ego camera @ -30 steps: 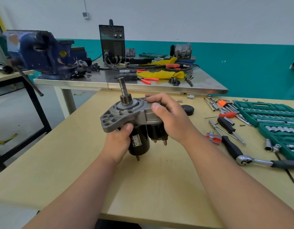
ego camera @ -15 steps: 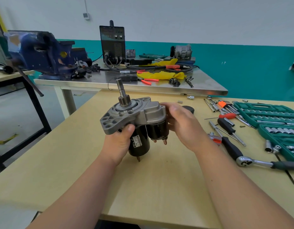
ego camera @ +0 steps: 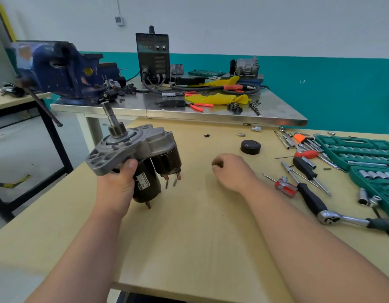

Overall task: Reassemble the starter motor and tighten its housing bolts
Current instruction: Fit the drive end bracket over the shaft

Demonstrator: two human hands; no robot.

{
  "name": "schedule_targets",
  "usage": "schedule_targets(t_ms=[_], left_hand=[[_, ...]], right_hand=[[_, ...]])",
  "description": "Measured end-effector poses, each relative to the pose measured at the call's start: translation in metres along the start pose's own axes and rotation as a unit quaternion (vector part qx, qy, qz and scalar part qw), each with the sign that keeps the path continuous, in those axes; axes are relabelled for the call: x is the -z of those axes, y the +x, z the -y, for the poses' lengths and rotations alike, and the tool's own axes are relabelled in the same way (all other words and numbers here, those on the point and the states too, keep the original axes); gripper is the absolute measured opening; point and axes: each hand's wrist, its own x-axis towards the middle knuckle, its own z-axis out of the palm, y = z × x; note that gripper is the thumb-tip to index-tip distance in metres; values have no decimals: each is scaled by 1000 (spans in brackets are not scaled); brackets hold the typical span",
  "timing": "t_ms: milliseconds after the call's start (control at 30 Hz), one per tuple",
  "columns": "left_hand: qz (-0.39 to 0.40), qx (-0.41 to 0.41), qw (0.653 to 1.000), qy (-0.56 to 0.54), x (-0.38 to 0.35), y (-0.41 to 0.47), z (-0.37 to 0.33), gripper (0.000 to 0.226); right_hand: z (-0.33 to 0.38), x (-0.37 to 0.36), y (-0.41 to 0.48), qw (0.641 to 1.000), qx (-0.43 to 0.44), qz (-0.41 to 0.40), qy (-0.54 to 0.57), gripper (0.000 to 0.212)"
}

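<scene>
Starter motor (ego camera: 134,154) is up in my left hand (ego camera: 117,186), over the left part of the table (ego camera: 189,248), and it's the only hand on it. The long axis runs close to upright with a tilt. The shaft (ego camera: 111,119) points up and away, leaning left toward the vise (ego camera: 58,68), while the black body end aims down at the table and back toward me. The grey flange faces up and left, mounting holes showing. The solenoid sits alongside the body on the right, parallel to it, terminals pointing down. I'm gripping just under the flange, thumb pressed on its near edge, fingers wrapped behind where I can't see them. The stud at the bottom hangs right by the tabletop, and I can't tell if it touches. My right hand (ego camera: 233,171) is well clear of the motor, out to the right, low over the table, fingers curled under into a loose fist with nothing showing in it. Just beyond its knuckles lies the black cap (ego camera: 250,146), flat on the table and apart from the hand. Right of my wrist there's a red screwdriver (ego camera: 285,186), then the ratchet (ego camera: 333,218) lying across, and the green socket set (ego camera: 364,154) open at the far right, loose bits scattered beside it.
</scene>
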Motion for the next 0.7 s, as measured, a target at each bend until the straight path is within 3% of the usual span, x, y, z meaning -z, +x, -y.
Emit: schedule_targets(t_ms=[100, 267, 433, 633, 700], left_hand=[[-12, -15, 999, 28, 1, 0, 2, 68], [2, -67, 996, 51, -2, -4, -1, 31], [39, -85, 996, 14, -1, -3, -7, 31], [65, -97, 993, -22, -1, -2, -8, 34], [80, -94, 992, -37, -3, -4, -9, 35]], right_hand=[[34, -21, 2, 996, 67, 62, -24, 29], [70, -51, 3, 993, 68, 76, -60, 28], [82, -54, 13, 997, 22, 54, -48, 17], [80, -32, 20, 983, 30, 118, -135, 9], [78, -9, 12, 997, 3, 60, -44, 11]])
